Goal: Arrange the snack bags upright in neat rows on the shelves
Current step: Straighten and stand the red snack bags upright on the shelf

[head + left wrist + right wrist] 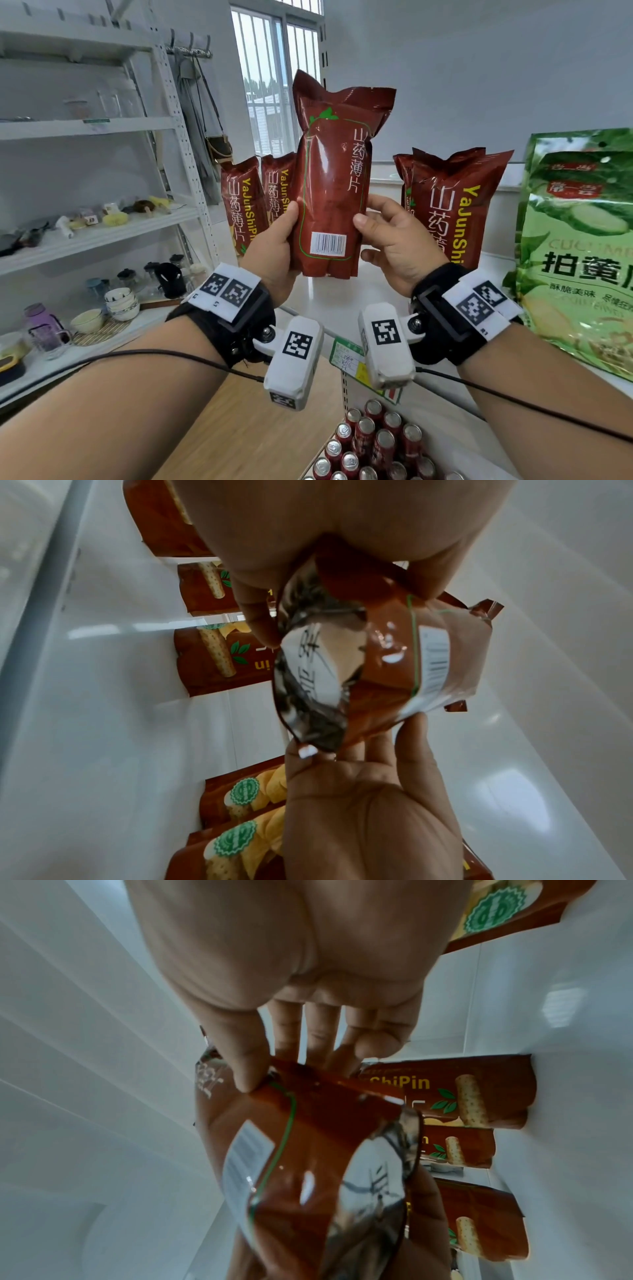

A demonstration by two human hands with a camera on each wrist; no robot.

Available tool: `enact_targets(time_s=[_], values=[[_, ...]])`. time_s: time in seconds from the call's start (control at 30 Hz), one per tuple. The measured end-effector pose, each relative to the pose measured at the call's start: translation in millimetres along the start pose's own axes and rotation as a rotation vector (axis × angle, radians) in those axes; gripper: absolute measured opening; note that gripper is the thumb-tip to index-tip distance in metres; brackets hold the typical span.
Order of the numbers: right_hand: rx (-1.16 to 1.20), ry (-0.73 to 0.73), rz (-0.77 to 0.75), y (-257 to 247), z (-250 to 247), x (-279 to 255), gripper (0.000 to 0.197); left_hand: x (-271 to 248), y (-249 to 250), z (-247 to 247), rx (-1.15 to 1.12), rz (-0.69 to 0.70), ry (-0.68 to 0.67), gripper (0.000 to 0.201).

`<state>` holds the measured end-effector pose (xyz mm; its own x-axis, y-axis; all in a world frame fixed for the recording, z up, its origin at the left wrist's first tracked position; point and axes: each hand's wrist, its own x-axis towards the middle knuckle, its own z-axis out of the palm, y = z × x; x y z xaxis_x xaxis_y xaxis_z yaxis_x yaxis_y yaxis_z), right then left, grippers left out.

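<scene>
I hold a dark red snack bag (329, 192) upright above the white shelf top (342, 301), its barcode side towards me. My left hand (284, 233) grips its lower left edge, thumb on the front. My right hand (368, 219) pinches the lower right edge, fingers behind. In the left wrist view the left hand (342, 607) wraps the bag (383, 656); the right hand (359, 804) shows below. In the right wrist view the right hand (291, 1064) has its thumb on the bag (308, 1150). Matching red bags stand behind at the left (243, 205) and right (455, 205).
A large green cucumber-chip bag (579, 240) stands at the right on the same shelf. Several red cans (373, 442) fill the shelf below, under a price tag (346, 356). A white rack (102, 233) at the left holds bowls, cups and bottles. A barred window (274, 68) is behind.
</scene>
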<state>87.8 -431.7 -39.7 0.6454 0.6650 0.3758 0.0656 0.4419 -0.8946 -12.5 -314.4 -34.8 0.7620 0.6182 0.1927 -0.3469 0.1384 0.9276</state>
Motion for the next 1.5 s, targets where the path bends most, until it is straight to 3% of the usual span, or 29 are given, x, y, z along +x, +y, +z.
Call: enact_targets(time_s=[0.1, 0.3, 0.5, 0.6, 0.77, 0.9, 1.1, 1.2, 1.3, 1.33, 1.43, 1.5], values=[[0.014, 0.024, 0.020, 0, -1, 1, 0.013, 3, -5, -5, 0.042, 0.007, -0.017, 0.030], [-0.043, 0.039, -0.021, 4, -3, 3, 0.019, 1, -6, -4, 0.169, -0.039, -0.073, 0.034], [-0.145, 0.031, 0.013, 7, -4, 4, 0.027, 4, 15, 4, 0.112, 0.077, -0.127, 0.036], [-0.186, 0.034, 0.021, 7, -4, 3, 0.020, 3, 17, 3, 0.133, 0.117, -0.116, 0.034], [-0.096, 0.044, -0.103, 4, 0, 3, 0.025, 0, 17, 4, 0.088, 0.135, -0.074, 0.037], [-0.056, 0.070, -0.167, 1, -1, 4, 0.017, 3, 17, 2, 0.058, 0.141, -0.098, 0.023], [-0.093, 0.105, -0.119, 6, -3, 5, 0.017, 6, 12, -6, -0.008, 0.131, -0.148, 0.023], [-0.068, 0.111, -0.087, 6, -3, 5, 0.020, 6, 11, -7, -0.071, 0.108, -0.108, 0.026], [-0.081, 0.129, -0.066, 9, -1, 6, 0.020, 6, 12, -3, 0.007, 0.108, -0.055, 0.021], [-0.099, 0.141, -0.070, 10, 0, 6, 0.021, 5, 13, -1, 0.022, 0.102, -0.044, 0.025], [-0.139, 0.199, -0.108, 9, 3, 5, 0.020, 1, 15, 3, 0.002, 0.089, -0.064, 0.068], [-0.140, 0.224, -0.135, 6, 3, 4, 0.020, 2, 17, 1, 0.046, 0.134, -0.130, 0.070]])
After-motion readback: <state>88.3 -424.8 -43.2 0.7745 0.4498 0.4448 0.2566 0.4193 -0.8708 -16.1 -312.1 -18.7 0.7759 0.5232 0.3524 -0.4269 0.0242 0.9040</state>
